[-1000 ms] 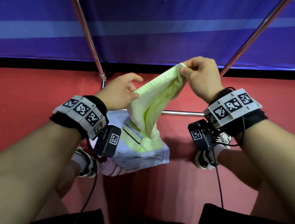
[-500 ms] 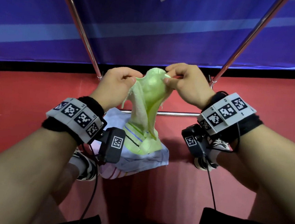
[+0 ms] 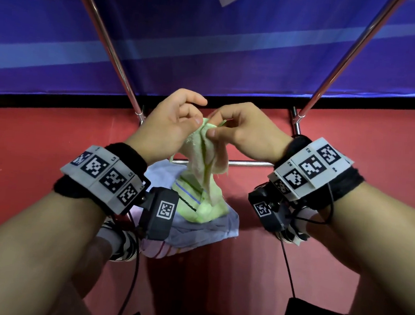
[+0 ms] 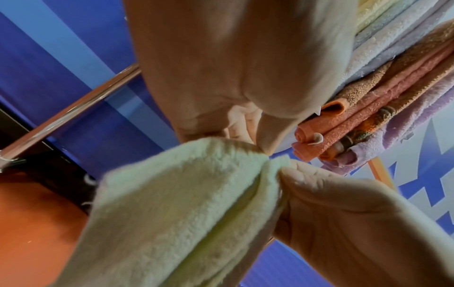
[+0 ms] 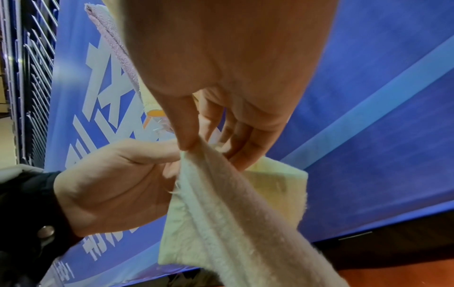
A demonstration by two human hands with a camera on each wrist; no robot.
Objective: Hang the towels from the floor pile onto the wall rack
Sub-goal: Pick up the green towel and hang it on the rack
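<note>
- Left hand (image 3: 169,126) and right hand (image 3: 243,133) both pinch towel (image 3: 204,172) top edge, fingertips nearly touching.
- Towel hangs straight down, lower end on pile (image 3: 195,226).
- Rack bar (image 3: 248,164) just beyond, far side.

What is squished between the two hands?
The top edge of the pale green towel sits between the left hand and the right hand; both pinch it, as the head view and both wrist views show.

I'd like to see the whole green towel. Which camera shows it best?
The head view: the towel shows whole, from the pinch of both hands down to the pile. The left wrist and right wrist views show only its blurred upper part.
</note>
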